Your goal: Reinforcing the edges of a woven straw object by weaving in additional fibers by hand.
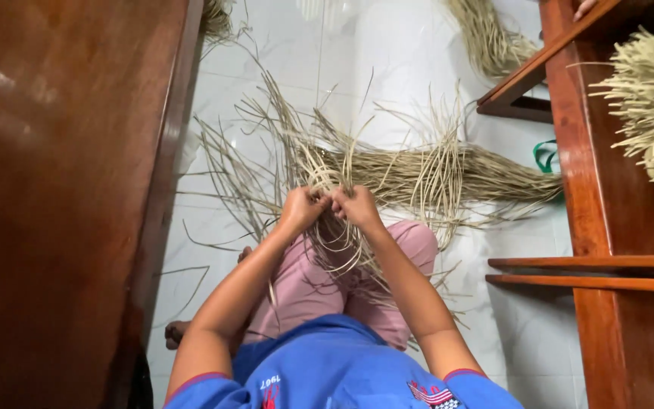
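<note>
Both hands, the left hand [302,208] and the right hand [357,206], are gripping dry straw strands [325,176] at center frame, while more straw [448,173] is spreading toward three o'clock across the white tile floor [410,53].

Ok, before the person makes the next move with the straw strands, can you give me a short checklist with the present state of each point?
1. Both hands on the strands: ok. The left hand and the right hand both grip the straw strands, close together.
2. Strands supported: ok. They hang over the pink trousers at the lap.
3. More material near: ok. A long straw bundle lies on the white tiled floor ahead.
4. Strands untangled: not ok. Loose ends fan out and cross.
5. Fingers placed correctly: cannot tell; the strands hide them.
6. Side room: ok. The wooden furniture stands apart from the arms.
</note>
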